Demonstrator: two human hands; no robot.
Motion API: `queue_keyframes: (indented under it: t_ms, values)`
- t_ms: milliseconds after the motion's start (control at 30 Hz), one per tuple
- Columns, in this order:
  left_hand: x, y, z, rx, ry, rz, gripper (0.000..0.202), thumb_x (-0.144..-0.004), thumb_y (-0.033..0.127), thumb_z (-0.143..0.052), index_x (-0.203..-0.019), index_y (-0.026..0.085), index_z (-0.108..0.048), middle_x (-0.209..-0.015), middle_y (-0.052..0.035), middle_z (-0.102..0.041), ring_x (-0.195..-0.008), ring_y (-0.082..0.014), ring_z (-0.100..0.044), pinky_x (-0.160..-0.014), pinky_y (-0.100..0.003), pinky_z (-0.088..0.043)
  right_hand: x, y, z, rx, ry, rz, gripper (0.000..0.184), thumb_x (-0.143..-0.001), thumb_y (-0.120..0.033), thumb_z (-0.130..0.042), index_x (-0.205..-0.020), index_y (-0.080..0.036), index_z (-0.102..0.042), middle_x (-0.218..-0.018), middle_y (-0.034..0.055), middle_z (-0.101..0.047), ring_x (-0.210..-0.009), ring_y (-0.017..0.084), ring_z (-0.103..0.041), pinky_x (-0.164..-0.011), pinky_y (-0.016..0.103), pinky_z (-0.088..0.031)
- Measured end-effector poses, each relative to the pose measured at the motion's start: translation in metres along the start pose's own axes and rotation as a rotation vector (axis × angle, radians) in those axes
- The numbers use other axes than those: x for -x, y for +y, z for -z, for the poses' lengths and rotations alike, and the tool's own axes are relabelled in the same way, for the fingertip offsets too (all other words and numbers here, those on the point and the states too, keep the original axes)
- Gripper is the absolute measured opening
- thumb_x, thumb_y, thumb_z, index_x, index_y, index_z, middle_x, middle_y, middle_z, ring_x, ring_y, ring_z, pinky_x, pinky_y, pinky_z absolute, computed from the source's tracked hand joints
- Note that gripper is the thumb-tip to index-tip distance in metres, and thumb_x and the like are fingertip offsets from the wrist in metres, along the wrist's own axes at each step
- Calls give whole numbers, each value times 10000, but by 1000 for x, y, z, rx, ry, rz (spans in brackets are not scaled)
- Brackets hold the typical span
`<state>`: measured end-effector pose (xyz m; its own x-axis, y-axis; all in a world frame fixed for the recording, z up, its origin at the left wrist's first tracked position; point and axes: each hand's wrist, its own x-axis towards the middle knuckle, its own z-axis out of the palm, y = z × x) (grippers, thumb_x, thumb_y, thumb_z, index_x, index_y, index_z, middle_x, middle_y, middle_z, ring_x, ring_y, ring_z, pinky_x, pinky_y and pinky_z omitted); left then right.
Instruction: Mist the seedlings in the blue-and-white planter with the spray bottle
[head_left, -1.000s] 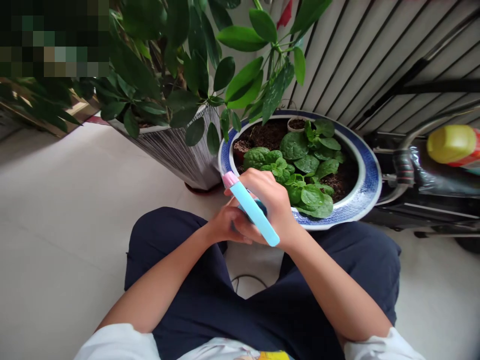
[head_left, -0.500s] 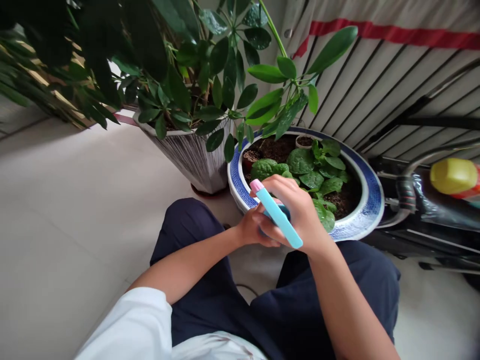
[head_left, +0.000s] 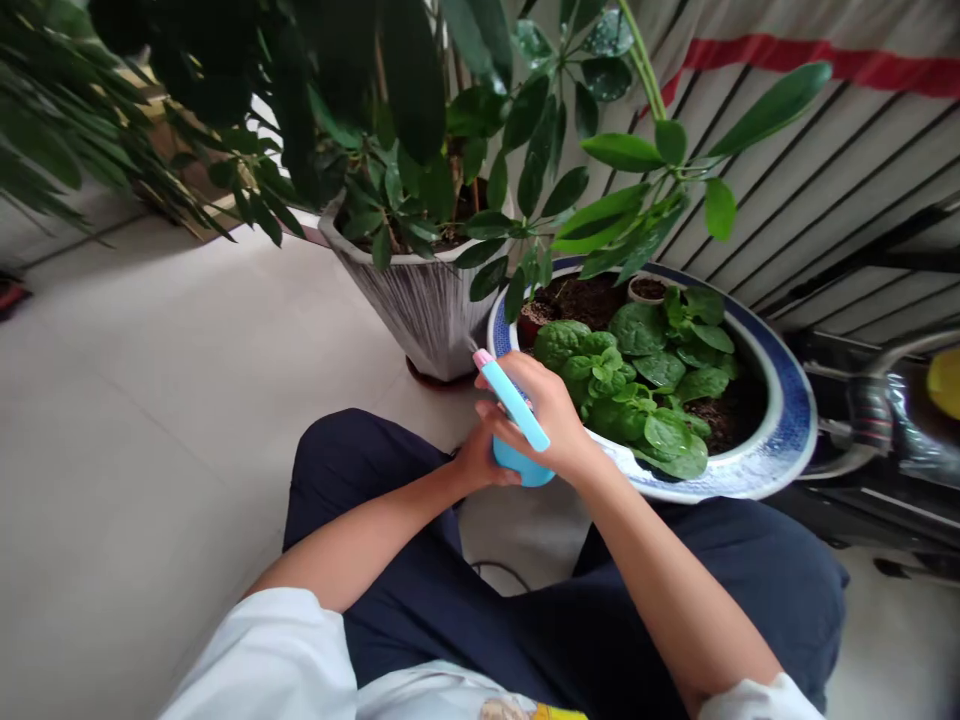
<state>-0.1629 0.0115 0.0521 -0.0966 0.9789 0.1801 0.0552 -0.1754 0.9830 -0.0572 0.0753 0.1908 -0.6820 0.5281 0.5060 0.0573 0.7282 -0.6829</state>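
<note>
The right hand [head_left: 553, 412] is curling its fingers snugly around a blue spray bottle [head_left: 516, 405], just under the head, while the left hand [head_left: 474, 462] is hugging its body, near the planter [head_left: 796, 405].

Pale, glossy tiled floor [head_left: 142, 500] with thin seams, softly lit towards the back; a pale, dark-lined upright panel [head_left: 795, 170] beneath a whitish, red-banded cloth [head_left: 862, 68]; at right, a curved grey metal tubular frame [head_left: 911, 350].
</note>
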Motion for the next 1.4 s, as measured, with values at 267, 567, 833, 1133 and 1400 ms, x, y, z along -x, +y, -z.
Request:
queue_keyframes:
  t_ms: [267, 567, 833, 1133, 1400]
  values:
    - [-16, 1, 37, 178, 114, -82, 1035, -516, 844, -676, -1328, 232, -485, -1392, -126, -557, -1277, -409, -506, -1015, -514, -454, -65, -8, -27, -45, -11, -57, 86, -792, -278, -561, -761, -197, -562, -758, 14, -587, -710, 174, -544, -660, 297, -401]
    - [-32, 12, 70, 217, 232, -69, 1050, -573, 910, -549, -1351, 209, -461, -1348, -148, -582, -1213, -338, -560, -989, -460, -468, -118, -4, -53, 5, 54, -146, 113, -785, -271, -569, -695, -208, -541, -637, -19, -553, -589, 146, -493, -582, 286, -370]
    - [-63, 71, 131, 26, 827, -59, 426, -900, 594, -513, -1112, 236, -607, -1134, -63, -652, -1095, -196, -608, -975, -355, -467, -116, 10, -74, -125, 241, -91, 32, -792, -254, -548, -803, -227, -561, -782, 29, -605, -738, 202, -566, -644, 333, -459]
    - [-141, 118, 181, 95, 881, -218, 318, -921, 484, -566, -987, 182, -641, -1019, -45, -675, -1035, -180, -648, -913, -294, -489, -103, 3, -81, -153, 140, -158, 121, -744, -205, -537, -858, -218, -573, -833, 31, -620, -753, 202, -586, -689, 345, -480]
    - [-134, 118, 173, -87, 867, -267, 578, -979, 591, -302, -916, 145, -665, -865, -44, -666, -823, -142, -611, -760, -278, -479, -109, 0, -89, -194, 188, -163, 171, -753, -184, -535, -908, -219, -597, -897, 39, -639, -812, 207, -608, -771, 365, -500]
